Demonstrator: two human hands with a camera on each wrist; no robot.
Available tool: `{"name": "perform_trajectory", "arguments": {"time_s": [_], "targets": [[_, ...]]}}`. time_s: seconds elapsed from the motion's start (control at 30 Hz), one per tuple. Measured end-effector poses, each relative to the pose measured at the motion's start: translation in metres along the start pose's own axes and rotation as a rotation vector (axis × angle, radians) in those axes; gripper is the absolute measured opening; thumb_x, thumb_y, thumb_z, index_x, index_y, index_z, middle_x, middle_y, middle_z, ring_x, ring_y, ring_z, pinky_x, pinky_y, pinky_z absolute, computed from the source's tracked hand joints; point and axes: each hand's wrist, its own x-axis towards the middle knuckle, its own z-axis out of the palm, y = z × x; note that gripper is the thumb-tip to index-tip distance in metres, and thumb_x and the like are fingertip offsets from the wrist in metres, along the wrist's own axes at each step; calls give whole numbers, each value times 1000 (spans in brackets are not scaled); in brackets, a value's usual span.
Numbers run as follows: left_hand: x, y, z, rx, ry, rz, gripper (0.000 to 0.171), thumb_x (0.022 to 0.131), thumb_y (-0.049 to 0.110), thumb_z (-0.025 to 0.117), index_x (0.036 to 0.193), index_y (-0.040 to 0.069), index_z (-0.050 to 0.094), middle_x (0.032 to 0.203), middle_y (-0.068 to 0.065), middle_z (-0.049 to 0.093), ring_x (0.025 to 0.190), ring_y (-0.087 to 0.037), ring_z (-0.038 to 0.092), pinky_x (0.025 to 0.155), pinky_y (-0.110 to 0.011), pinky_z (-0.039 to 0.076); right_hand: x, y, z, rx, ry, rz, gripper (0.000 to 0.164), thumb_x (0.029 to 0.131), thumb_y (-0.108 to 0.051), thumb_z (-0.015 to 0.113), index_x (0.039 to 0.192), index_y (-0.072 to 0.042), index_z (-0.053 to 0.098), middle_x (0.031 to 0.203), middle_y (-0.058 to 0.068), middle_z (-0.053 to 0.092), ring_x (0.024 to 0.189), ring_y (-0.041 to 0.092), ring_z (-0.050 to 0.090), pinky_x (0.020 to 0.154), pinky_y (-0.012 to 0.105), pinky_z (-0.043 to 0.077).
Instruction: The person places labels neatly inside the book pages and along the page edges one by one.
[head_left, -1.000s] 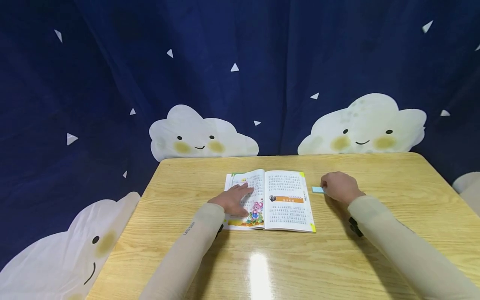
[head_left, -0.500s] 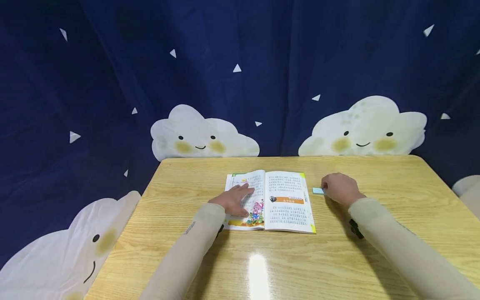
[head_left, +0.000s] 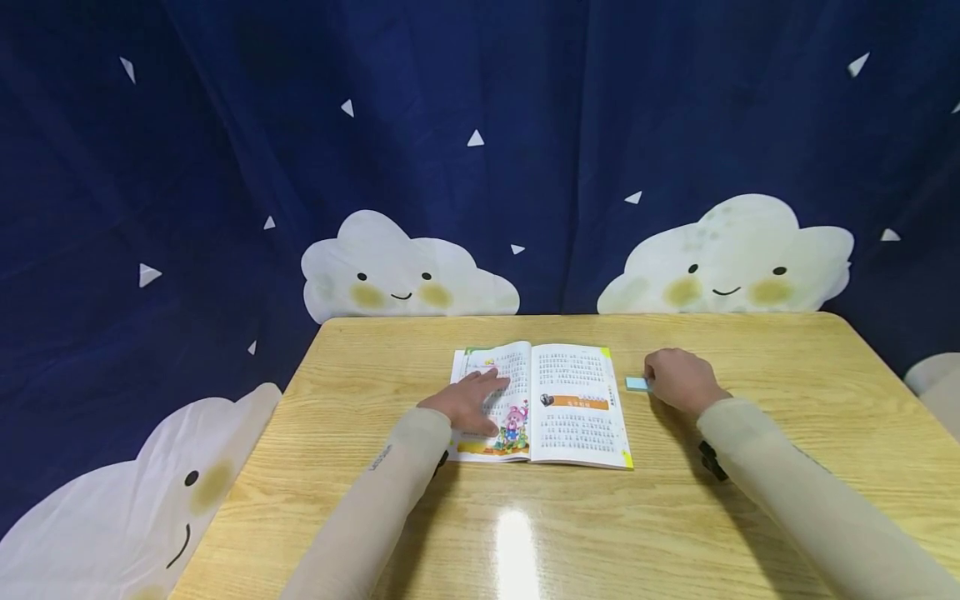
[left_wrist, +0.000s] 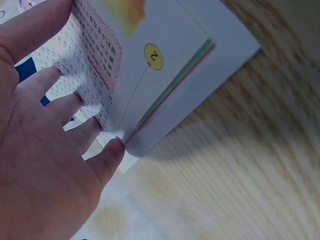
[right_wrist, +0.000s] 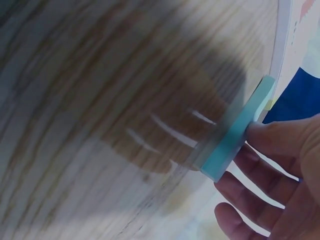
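An open book (head_left: 573, 429) with printed text and colour pictures lies on the wooden table. My left hand (head_left: 468, 402) rests on its left page with the fingers spread. Seen from the left wrist, the fingertips touch the page, and the stacked page edges of the book (left_wrist: 175, 75) are lifted a little above the sheet below. To the right of the book, my right hand (head_left: 681, 379) pinches a small light-blue rectangular pad (head_left: 637, 384) between thumb and fingers. In the right wrist view this pad (right_wrist: 235, 135) is a thin slab, its long edge at or near the tabletop.
The wooden table (head_left: 360, 358) reaches back to a dark blue curtain (head_left: 450, 67) printed with white clouds and triangles. A bright light reflection shows on the tabletop in front of the book. Both forearms are in light sleeves.
The head view has shifted very slightly. Both hands, the book and the light-blue pad keep their places relative to one another.
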Motion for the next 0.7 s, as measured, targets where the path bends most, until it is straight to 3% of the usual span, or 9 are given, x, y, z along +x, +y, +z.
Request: {"name": "perform_trajectory", "arguments": {"time_s": [0.23,0.7], "targets": [[1,-1,0,-19,7,4,85,87,32,76,157,35,28,169,9,11,158,-24,11,125,-51,22,1,-2,-3,-4,2,4,11,88,-5,59,82,-7,67,80,8,69,67,20,60,56,40,51],[0,-1,0,-19,0,3,85,87,33,76,157,35,28,169,8,12,158,-24,11,125,-51,23,-1,-1,-1,-1,-8,7,10,91,-8,59,83,-8,65,77,6,66,63,18,55,54,35,46]]}}
